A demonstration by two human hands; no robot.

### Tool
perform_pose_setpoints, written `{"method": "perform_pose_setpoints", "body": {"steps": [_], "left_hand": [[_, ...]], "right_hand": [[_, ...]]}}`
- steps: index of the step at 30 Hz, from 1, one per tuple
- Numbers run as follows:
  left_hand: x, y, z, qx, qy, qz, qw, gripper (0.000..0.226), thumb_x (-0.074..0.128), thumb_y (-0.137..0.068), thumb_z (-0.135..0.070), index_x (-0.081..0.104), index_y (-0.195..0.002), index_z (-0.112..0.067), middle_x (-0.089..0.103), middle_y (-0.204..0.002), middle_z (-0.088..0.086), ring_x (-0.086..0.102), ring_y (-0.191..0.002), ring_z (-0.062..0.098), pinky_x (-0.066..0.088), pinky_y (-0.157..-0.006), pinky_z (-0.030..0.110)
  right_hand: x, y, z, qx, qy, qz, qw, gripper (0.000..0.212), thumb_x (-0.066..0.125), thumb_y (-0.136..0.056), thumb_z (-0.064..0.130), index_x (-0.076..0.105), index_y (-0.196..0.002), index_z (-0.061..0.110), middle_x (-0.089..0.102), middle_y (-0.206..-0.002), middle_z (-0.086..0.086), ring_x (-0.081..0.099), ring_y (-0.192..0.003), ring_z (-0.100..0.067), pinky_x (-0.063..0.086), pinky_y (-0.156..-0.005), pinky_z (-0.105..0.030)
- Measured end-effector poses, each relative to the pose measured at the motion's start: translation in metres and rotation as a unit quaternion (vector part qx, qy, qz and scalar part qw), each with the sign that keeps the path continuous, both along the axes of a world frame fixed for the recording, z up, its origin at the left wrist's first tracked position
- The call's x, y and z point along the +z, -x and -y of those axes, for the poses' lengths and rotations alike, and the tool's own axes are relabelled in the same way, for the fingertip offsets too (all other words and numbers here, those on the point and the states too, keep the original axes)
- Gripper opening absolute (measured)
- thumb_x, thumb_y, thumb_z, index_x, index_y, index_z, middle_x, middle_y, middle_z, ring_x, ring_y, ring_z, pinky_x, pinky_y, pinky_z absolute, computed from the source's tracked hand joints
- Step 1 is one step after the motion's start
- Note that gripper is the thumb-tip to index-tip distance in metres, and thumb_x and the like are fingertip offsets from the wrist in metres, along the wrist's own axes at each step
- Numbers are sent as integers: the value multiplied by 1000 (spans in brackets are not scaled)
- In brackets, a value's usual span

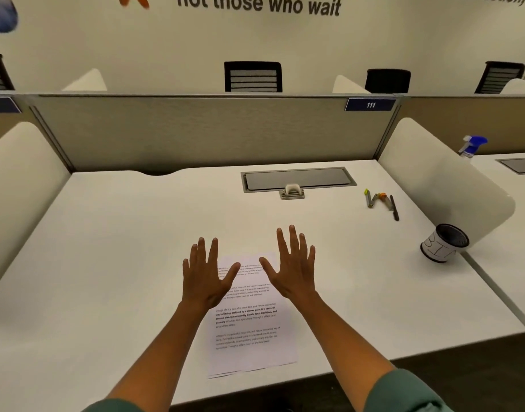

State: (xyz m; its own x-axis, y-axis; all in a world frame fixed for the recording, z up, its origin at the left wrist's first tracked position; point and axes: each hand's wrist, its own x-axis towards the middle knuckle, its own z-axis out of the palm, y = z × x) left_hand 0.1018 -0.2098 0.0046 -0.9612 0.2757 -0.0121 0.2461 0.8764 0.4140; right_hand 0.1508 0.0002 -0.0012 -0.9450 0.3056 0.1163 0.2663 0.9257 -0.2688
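Bare left hand (206,278) and right hand (291,269), grip released, spread over printed sheet (249,325).

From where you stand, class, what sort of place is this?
Probably an open-plan office: a white desk walled by a grey fabric partition, a blue numbered seat plate, black mesh-backed chairs beyond.
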Motion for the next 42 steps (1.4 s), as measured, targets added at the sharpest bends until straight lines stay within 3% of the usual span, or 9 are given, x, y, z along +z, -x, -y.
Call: {"method": "perform_pose_setpoints", "body": {"steps": [5,11,14,17,30,42], "left_hand": [[-16,-16,-2,40,-80,106,990,86,38,-89,-68,-2,-154,-27,-4,-163,12,-2,-150,28,7,-120,45],[-70,-17,8,91,-128,181,971,81,52,-81,-58,19,-148,-25,45,-142,12,44,-129,34,42,-103,53],[-58,-32,4,110,-133,176,969,77,62,-86,-35,21,-149,-17,46,-137,17,44,-124,35,42,-102,50],[-52,-42,-1,141,-147,171,964,74,64,-87,-25,25,-148,-12,48,-130,22,46,-120,37,43,-100,47],[-47,-57,-11,194,-151,160,956,69,65,-80,-5,34,-142,-8,42,-125,20,44,-117,37,39,-97,39],[-53,-51,-12,222,-180,153,946,67,63,-76,3,38,-136,-10,43,-120,19,48,-111,37,43,-91,40]], "right_hand": [[-24,-18,4,12,26,36,999,84,29,-88,71,-9,-152,33,-10,-163,-4,2,-150,-31,5,-118,-53],[-45,-43,16,7,87,83,993,82,45,-92,51,-3,-153,25,19,-158,-10,28,-140,-30,26,-113,-44],[-55,-51,21,-16,98,108,989,79,45,-94,47,0,-154,21,29,-151,-9,37,-130,-28,35,-105,-41],[-60,-52,24,-38,110,125,985,77,46,-94,44,4,-153,18,36,-145,-8,40,-126,-26,38,-101,-39],[-61,-43,38,-77,180,155,968,73,49,-94,36,10,-151,12,33,-139,-12,36,-121,-31,40,-101,-40],[-62,-43,38,-74,165,158,971,74,57,-92,29,13,-150,13,35,-135,-11,39,-116,-29,43,-95,-34]]}}
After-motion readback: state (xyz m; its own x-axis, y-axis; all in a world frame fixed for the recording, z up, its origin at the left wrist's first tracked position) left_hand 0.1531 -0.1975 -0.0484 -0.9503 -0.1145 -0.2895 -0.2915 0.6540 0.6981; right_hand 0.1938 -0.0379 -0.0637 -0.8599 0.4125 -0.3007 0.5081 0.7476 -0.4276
